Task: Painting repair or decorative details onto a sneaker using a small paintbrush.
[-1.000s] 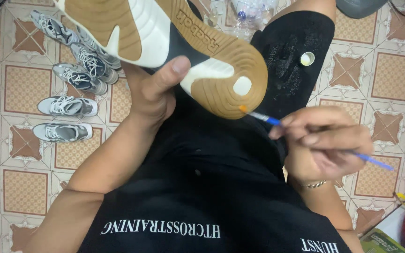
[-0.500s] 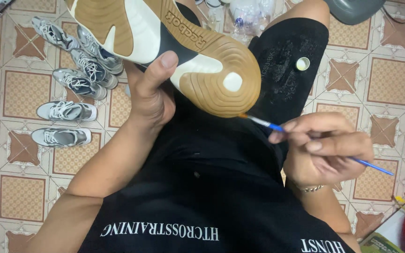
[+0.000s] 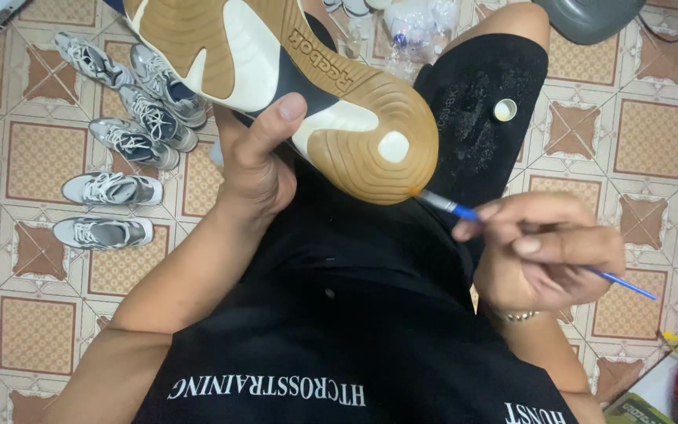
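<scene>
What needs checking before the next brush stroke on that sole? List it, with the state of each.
1. Left hand grips the shoe, sole up, thumb on the sole: ok.
2. Right hand pinches the blue paintbrush: ok.
3. Brush tip meets the tan sole edge at the toe: ok.
4. Paint load on the bristles: cannot tell.
5. Small open pot sits on the black shorts, level and apart from the brush: ok.
6. Row of grey sneakers on the tiled floor lies apart from the work: ok.
</scene>
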